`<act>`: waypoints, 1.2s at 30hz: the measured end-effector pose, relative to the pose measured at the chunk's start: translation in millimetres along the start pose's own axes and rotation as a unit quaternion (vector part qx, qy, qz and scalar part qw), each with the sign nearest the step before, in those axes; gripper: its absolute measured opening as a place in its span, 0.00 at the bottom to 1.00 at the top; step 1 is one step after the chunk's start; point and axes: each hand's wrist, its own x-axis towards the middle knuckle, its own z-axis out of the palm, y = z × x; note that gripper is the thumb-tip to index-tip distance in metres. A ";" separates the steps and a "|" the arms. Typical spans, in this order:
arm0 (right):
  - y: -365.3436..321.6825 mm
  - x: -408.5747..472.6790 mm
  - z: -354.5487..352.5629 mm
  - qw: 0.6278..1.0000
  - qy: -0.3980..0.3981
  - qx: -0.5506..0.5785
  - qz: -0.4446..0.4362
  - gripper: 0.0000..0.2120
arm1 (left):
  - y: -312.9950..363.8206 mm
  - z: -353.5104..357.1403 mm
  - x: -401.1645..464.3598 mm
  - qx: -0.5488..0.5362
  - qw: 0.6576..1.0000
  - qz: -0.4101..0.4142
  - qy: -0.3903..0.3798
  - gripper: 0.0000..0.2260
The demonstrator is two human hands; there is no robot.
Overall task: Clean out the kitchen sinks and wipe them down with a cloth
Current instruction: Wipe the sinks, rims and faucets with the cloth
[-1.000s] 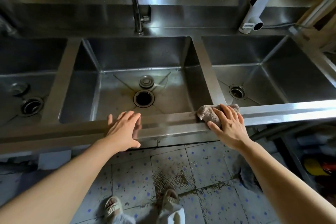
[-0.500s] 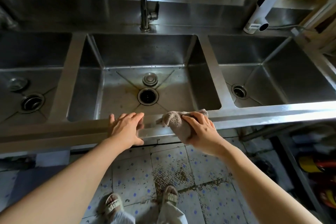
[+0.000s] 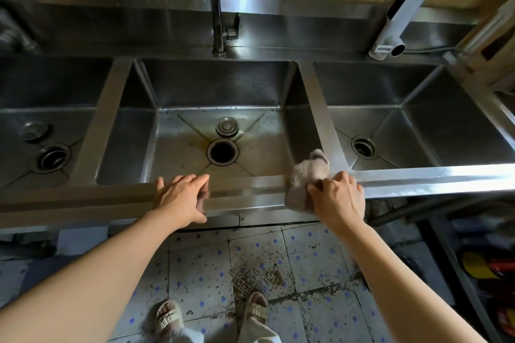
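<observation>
Three steel sinks stand side by side: the left sink [image 3: 50, 97], the middle sink [image 3: 217, 86] and the right sink [image 3: 418, 108]. My right hand [image 3: 338, 198] grips a bunched beige cloth [image 3: 305, 175] on the front rim [image 3: 250, 189], near the divider between the middle and right sinks. The cloth is blurred. My left hand [image 3: 179, 196] rests flat on the front rim before the middle sink, fingers straight. A loose drain plug [image 3: 227, 127] lies behind the open drain [image 3: 222, 152] in the middle sink.
A tall tap [image 3: 216, 5] rises behind the middle sink. A white water heater tap [image 3: 395, 22] hangs over the back right ledge. Another strainer [image 3: 34, 130] lies in the left sink. Tiled floor and my sandalled feet are below; coloured items sit under the right sink.
My right hand swept the cloth left along the front rim, then back right toward the divider. My left hand has stayed on the rim.
</observation>
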 end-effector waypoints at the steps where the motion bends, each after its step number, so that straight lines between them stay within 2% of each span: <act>1: 3.1 -0.8 2.5 1.000 -0.022 -0.020 0.005 0.22 | -0.4 0.6 0.3 0.005 1.000 0.000 0.000 0.45; 2: 7.1 -1.1 4.0 1.000 -0.018 -0.019 0.008 0.22 | 0.0 1.2 0.8 0.010 1.000 0.000 0.002 0.45; 4: 14.3 0.5 4.6 0.998 0.050 0.034 -0.017 0.23 | 0.3 1.7 2.0 0.011 1.000 -0.005 0.002 0.46; 6: 20.1 6.4 8.9 0.987 0.084 0.099 -0.094 0.30 | 0.4 2.1 2.5 0.010 1.000 -0.008 -0.001 0.46; 7: 22.0 10.6 11.9 0.983 0.060 0.107 -0.139 0.35 | 0.2 2.5 2.7 0.008 1.000 -0.009 0.000 0.46; 9: 24.4 19.1 21.8 0.978 -0.016 0.057 -0.198 0.40 | 0.1 3.3 2.1 0.010 1.000 -0.009 0.000 0.46; 11: 28.2 23.8 36.4 0.971 -0.074 0.020 -0.229 0.41 | 0.4 3.4 1.6 0.012 1.000 -0.009 0.000 0.46; 13: 34.4 23.1 48.4 0.964 -0.087 0.012 -0.251 0.41 | 0.9 3.1 0.8 0.009 1.000 -0.006 -0.002 0.47; 17: 62.9 25.6 46.0 0.951 -0.039 -0.025 -0.306 0.40 | -4.7 3.0 -1.5 0.005 1.000 -0.009 -0.004 0.48; 19: 80.6 33.5 40.1 0.950 -0.004 -0.029 -0.310 0.38 | -10.5 3.1 -3.2 0.018 1.000 -0.023 0.000 0.49; 21: 85.0 37.6 38.6 0.953 -0.007 -0.044 -0.301 0.35 | -15.0 3.2 -3.8 0.049 0.998 -0.029 0.009 0.49; 25: 60.2 34.7 45.4 0.951 -0.004 -0.014 -0.310 0.33 | -18.4 4.0 1.4 0.054 0.998 -0.016 0.027 0.42; 29: -0.1 19.3 51.4 0.935 0.034 0.035 -0.350 0.32 | -18.1 2.3 3.3 0.069 0.997 -0.006 0.021 0.36; 33: -82.4 4.1 60.8 0.916 0.024 0.031 -0.400 0.31 | -16.2 -1.4 3.2 0.058 0.998 0.001 0.020 0.38; 36: -95.9 4.0 65.7 0.912 0.022 0.021 -0.409 0.33 | -20.3 -2.5 -1.4 0.017 1.000 0.006 -0.001 0.48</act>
